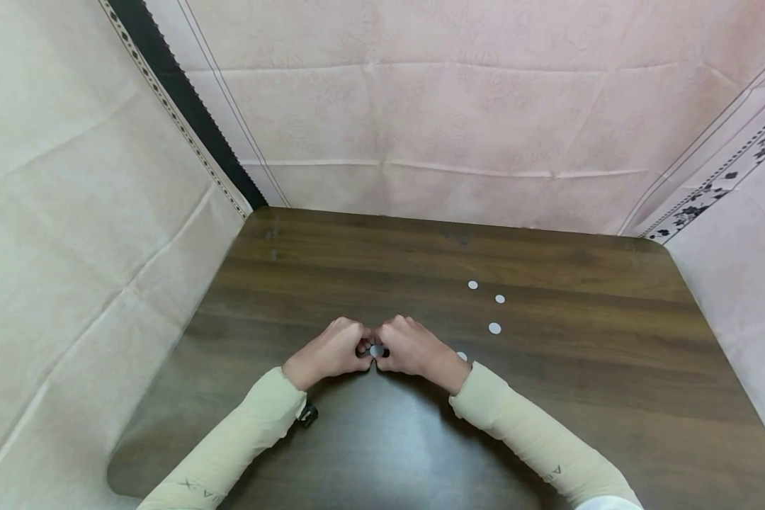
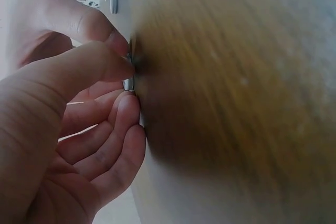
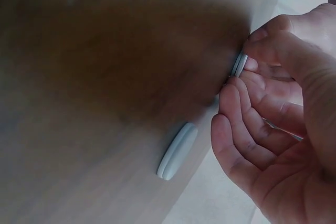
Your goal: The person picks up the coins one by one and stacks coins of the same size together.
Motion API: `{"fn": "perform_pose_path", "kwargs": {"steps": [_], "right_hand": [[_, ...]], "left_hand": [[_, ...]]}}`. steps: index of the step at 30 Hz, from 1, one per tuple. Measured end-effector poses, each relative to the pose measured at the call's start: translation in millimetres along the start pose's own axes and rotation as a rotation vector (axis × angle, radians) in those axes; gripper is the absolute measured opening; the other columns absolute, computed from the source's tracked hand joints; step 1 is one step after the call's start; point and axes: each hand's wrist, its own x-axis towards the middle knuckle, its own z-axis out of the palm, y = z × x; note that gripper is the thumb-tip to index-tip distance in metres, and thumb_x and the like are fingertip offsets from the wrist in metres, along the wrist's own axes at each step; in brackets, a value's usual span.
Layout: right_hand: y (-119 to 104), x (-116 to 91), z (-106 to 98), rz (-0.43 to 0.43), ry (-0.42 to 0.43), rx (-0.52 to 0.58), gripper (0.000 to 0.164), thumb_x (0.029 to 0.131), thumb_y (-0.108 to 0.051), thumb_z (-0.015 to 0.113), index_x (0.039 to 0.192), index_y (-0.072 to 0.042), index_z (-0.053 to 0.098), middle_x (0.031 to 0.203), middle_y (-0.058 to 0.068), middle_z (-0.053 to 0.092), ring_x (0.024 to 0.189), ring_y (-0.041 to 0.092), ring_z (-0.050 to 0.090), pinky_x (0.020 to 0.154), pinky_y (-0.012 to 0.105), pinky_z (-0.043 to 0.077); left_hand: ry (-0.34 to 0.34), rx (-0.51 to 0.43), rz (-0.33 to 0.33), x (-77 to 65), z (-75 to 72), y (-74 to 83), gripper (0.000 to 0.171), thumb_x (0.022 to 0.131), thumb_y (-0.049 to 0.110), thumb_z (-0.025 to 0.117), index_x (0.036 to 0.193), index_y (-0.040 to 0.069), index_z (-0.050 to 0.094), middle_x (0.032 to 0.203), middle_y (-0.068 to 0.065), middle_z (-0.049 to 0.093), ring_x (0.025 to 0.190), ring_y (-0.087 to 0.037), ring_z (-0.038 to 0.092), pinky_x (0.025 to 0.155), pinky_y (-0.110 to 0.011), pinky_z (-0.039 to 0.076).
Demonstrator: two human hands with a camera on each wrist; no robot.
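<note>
Near the middle of the wooden table, my left hand [image 1: 333,348] and right hand [image 1: 414,347] meet around a small round white disc [image 1: 376,350]. Thumbs and fingers of both hands curl in at its edge from either side, low over the tabletop. In the right wrist view the held disc [image 3: 239,64] shows a groove along its rim; only a sliver of that disc [image 2: 128,83] appears between the fingertips in the left wrist view. Another white disc [image 3: 177,151] lies flat beside my right hand, partly covered by the right wrist in the head view.
More white discs lie to the right and farther back, among them a far disc [image 1: 473,285], one beside it [image 1: 500,299] and a nearer one [image 1: 494,328]. The brown table [image 1: 357,262] has rounded corners. Pale cloth [image 1: 421,120] hangs behind it and at both sides.
</note>
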Motion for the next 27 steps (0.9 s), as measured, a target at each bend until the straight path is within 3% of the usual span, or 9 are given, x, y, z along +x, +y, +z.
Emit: {"fn": "perform_pose_path", "kwargs": {"steps": [15,27], "right_hand": [[1.9,-2.3,-1.7,0.006,-0.018,0.019,0.014,0.085,-0.006,0.078,0.077,-0.012,0.067,0.066,-0.01,0.044,0.061,0.007,0.037,0.054,0.022,0.032],[2.9,-0.5,-3.6,0.002,-0.023,0.05,0.016,0.086,-0.004,0.076,0.074,-0.003,0.065,0.064,-0.01,0.033,0.06,0.006,0.03,0.054,0.022,0.027]], "left_hand": [[-0.001,-0.016,0.011,-1.8,2.8,-3.0,0.017,0.083,0.005,0.075,0.072,0.009,0.063,0.07,-0.003,0.058,0.064,-0.004,0.041,0.059,-0.02,0.036],[0.012,0.005,0.045,-0.5,2.8,-6.3,0.018,0.084,0.005,0.075,0.072,0.011,0.063,0.069,0.0,0.056,0.065,-0.004,0.042,0.06,-0.019,0.036]]}}
